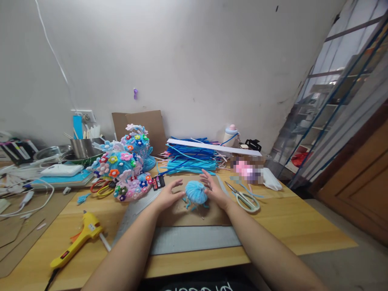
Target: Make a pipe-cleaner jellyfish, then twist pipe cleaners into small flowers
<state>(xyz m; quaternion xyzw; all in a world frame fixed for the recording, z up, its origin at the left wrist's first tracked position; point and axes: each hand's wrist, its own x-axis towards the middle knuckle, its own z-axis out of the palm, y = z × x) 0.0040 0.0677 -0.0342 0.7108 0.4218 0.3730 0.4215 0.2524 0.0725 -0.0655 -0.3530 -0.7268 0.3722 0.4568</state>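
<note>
A light-blue ribbed dome of fuzzy pipe cleaners [195, 192], with several loose ends sticking out below, sits on a brown cardboard sheet [182, 218]. On its left side my left hand [169, 195] is open, its fingers stretched toward the dome, the tips close to or just touching it. My right hand [216, 191] is open at the dome's right side, fingers spread and raised. Its thumb side seems to touch the blue surface, though I cannot tell how firmly. Neither hand is closed round the dome.
A yellow glue gun [80, 238] lies at left, scissors [244, 198] at right. Decorated flower pieces [121, 165] stand back left, and blue pipe cleaners [190, 157] are piled behind. A grey mat [194, 240] lies under the cardboard. A bottle [230, 136] stands by the wall.
</note>
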